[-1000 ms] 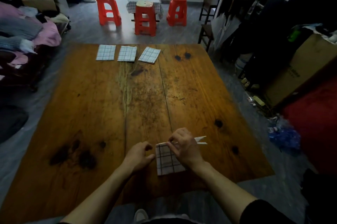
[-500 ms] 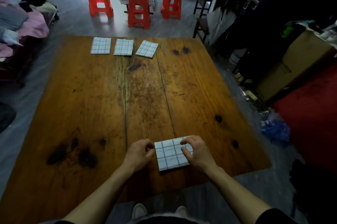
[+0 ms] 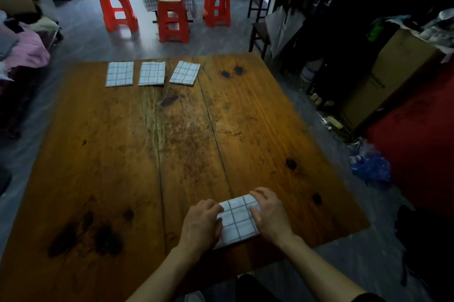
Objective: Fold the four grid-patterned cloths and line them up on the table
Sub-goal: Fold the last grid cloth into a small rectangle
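Note:
A folded white cloth with a dark grid [image 3: 237, 222] lies near the front edge of the wooden table [image 3: 152, 154]. My left hand [image 3: 202, 224] grips its left side, fingers curled over the edge. My right hand [image 3: 269, 214] grips its right side, thumb on top. Three more folded grid cloths sit in a row at the table's far edge: the left cloth [image 3: 120, 73], the middle cloth [image 3: 151, 73], and the right cloth [image 3: 184, 72], which lies slightly turned.
Red plastic stools [image 3: 172, 19] and a small covered table stand beyond the far edge. A wooden chair [image 3: 258, 31] and a cardboard box [image 3: 383, 80] are on the right. Piled clothes [image 3: 22, 48] lie at the left.
The cloth's upper flap came down and the cloth now lies flat and folded. Both hands closed in on its two sides. The camera tilted so the far cloths sit lower in view.

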